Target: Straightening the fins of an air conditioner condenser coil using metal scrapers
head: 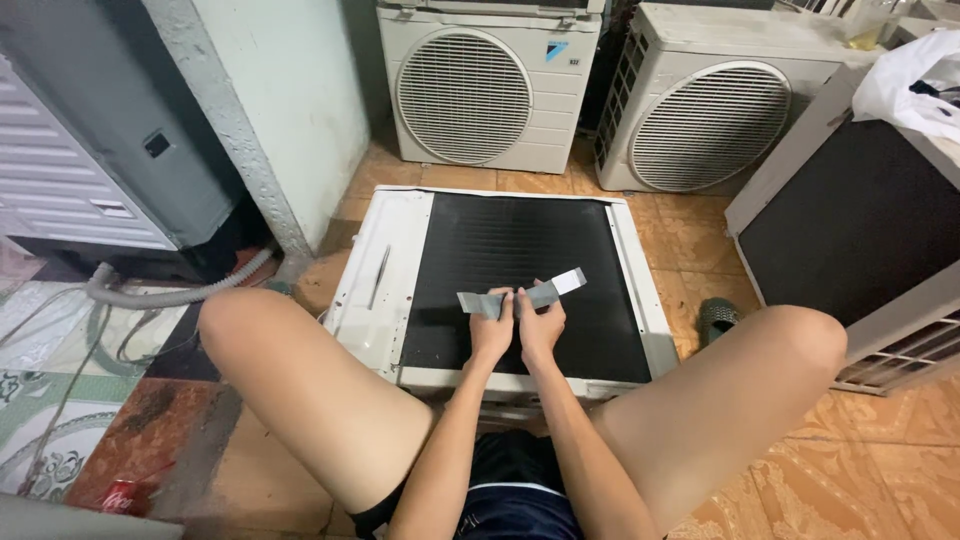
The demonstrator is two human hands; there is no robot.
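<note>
Both hands meet side by side, the left hand (pixel 491 330) and the right hand (pixel 541 325) each pinching a thin grey metal strip (pixel 520 296) between them. The strip runs across their fingertips, rising to the right. Directly beneath the hands lies an air-conditioner outdoor unit (pixel 390 262), its black condenser coil (pixel 520 240) facing up.

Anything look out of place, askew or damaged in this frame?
Mostly the floor clutter. A red can lies on its side by the patterned mat, and a grey hose trails loose across it. Both hands, left hand and right hand, hold a bent grey strip over the air-conditioner unit lying flat.
</note>
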